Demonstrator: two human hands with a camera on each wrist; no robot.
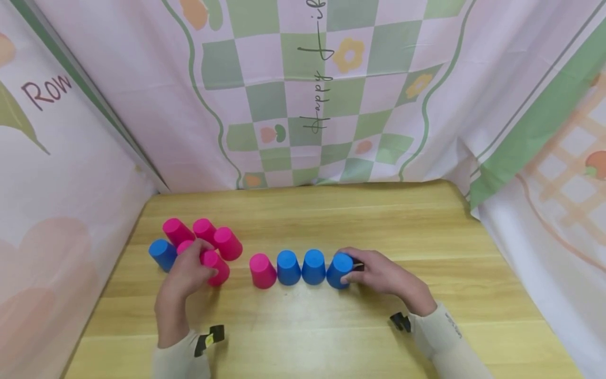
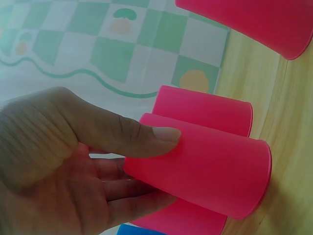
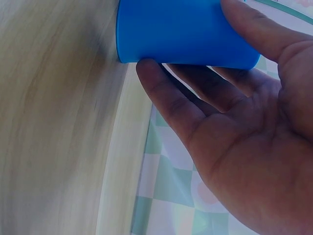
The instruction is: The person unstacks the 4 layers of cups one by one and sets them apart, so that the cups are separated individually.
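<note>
My left hand (image 1: 187,271) grips a pink cup (image 2: 210,166) at the front of the left cluster, thumb on its near side. Other pink cups (image 1: 228,244) and one blue cup (image 1: 162,255) stand upside down around that hand. To the right, a row holds a pink cup (image 1: 262,271) and three blue cups, the left blue cup (image 1: 289,268) and middle blue cup (image 1: 313,267) side by side. At the row's right end my right hand (image 1: 379,270) holds the last blue cup (image 1: 339,271) between thumb and fingers, seen close in the right wrist view (image 3: 186,34).
The cups stand on a wood-grain table (image 1: 293,337). A patterned curtain (image 1: 307,105) hangs along its back edge, with more cloth on the left (image 1: 57,210) and right sides. Black straps with small mounts (image 1: 209,339) sit at both wrists.
</note>
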